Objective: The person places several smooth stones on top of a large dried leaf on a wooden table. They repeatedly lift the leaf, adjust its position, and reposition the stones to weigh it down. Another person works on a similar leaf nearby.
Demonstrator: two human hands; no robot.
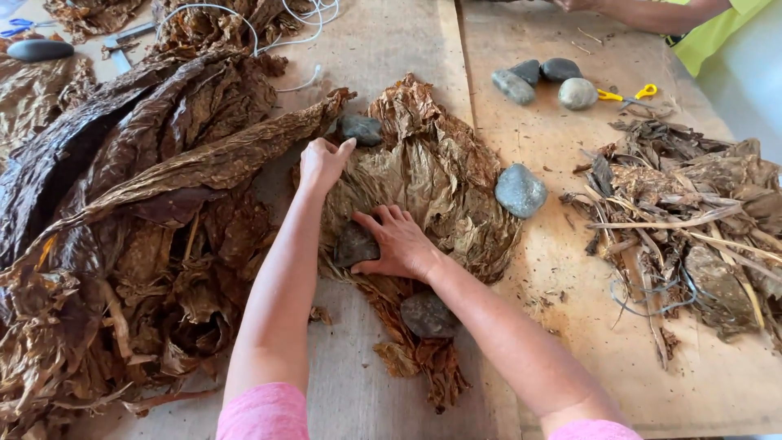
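Note:
A stack of flattened dried brown leaves (432, 179) lies in the middle of the wooden table (562, 269). My left hand (322, 161) rests knuckles-down on the stack's left edge, fingers curled, with nothing visible in it. My right hand (401, 242) lies on the lower part of the stack, fingers wrapped over a dark grey stone (353, 244). Three more stones weigh the leaves down: one at the top (362, 128), one at the right edge (520, 191), one near the bottom (428, 314).
A big heap of dark crumpled leaves (138, 220) fills the left side. Stems and scraps (684, 212) pile up on the right. Three loose stones (544, 80) and yellow-handled scissors (627, 94) lie at the back. Another person's arm (652, 12) is at the top right.

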